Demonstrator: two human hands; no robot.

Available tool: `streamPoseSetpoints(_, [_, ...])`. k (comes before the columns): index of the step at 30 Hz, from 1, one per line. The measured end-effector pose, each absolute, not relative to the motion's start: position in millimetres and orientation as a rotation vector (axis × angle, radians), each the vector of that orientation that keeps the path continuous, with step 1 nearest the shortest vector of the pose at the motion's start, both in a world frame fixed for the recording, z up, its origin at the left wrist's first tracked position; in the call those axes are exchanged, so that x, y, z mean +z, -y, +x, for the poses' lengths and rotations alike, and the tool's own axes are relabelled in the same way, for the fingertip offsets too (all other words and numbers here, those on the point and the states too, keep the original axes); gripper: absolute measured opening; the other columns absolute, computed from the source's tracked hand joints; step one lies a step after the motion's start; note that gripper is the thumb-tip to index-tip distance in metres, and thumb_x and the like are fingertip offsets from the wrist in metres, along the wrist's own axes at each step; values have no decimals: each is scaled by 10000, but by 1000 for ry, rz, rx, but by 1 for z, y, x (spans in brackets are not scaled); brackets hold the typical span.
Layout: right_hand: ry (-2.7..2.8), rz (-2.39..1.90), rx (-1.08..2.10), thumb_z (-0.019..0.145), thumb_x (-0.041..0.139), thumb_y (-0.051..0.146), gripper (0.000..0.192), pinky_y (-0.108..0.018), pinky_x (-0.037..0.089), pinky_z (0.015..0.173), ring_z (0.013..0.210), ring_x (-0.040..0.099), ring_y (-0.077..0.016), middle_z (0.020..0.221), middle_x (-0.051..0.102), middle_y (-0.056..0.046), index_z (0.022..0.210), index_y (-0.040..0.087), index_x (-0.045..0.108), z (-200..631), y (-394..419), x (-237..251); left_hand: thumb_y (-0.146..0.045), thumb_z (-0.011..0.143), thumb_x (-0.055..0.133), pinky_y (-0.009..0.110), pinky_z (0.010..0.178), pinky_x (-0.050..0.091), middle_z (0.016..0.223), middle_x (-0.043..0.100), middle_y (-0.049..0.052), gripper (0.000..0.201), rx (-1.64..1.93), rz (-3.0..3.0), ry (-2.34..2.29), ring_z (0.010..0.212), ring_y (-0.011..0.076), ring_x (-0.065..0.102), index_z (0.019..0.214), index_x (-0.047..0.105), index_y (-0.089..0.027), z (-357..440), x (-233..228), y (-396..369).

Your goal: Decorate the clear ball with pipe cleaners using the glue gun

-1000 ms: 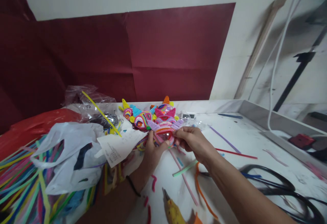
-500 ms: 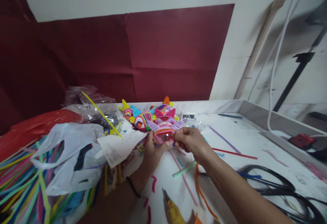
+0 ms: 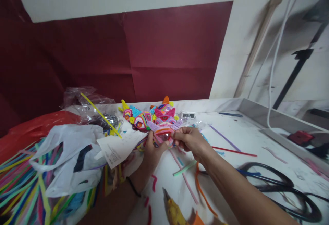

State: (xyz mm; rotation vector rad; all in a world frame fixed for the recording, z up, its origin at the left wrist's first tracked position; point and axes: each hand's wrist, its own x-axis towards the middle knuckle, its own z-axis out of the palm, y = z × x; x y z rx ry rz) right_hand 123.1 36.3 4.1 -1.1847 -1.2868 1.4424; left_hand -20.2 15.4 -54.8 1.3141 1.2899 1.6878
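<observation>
The left hand (image 3: 151, 149) and right hand (image 3: 189, 140) are both pinching a pink pipe-cleaner ornament (image 3: 164, 133) above the white table (image 3: 246, 139), just before the finished ornament pile (image 3: 150, 117).

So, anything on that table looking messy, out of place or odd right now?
Cut pipe-cleaner scraps lie scattered over the table below the left hand and right hand, which pinch a pink pipe-cleaner piece. A yellow glue gun lies loose at the near edge, and black cables sprawl to the right.
</observation>
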Motion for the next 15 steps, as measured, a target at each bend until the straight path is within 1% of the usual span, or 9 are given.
streamPoseSetpoints(3, [1296,-1188,1439,621,671,172,219,-198,193,355,318,339,-50,358,517,38,440,176,548,123,-36,4,-339,648,703,440,969,486,1133,703,123,504,1647,1328,-1334,1097,319,644,1108,588,-168,-20,-55,-16])
streamPoseSetpoints(10, [1304,-1188,1404,621,686,183,188,-186,219,353,338,376,-51,405,558,42,486,180,556,123,-38,3,-313,644,726,415,952,492,1027,728,84,441,1667,1292,-1363,1089,310,653,1051,612,-189,-21,-54,-14])
streamPoseSetpoints(15, [1302,-1192,1407,604,696,192,165,-184,222,350,339,386,-52,415,571,43,510,182,560,123,-37,3,-305,653,722,411,945,492,1031,729,79,458,1665,1292,-1359,1062,297,660,1081,614,-183,-21,-53,-13])
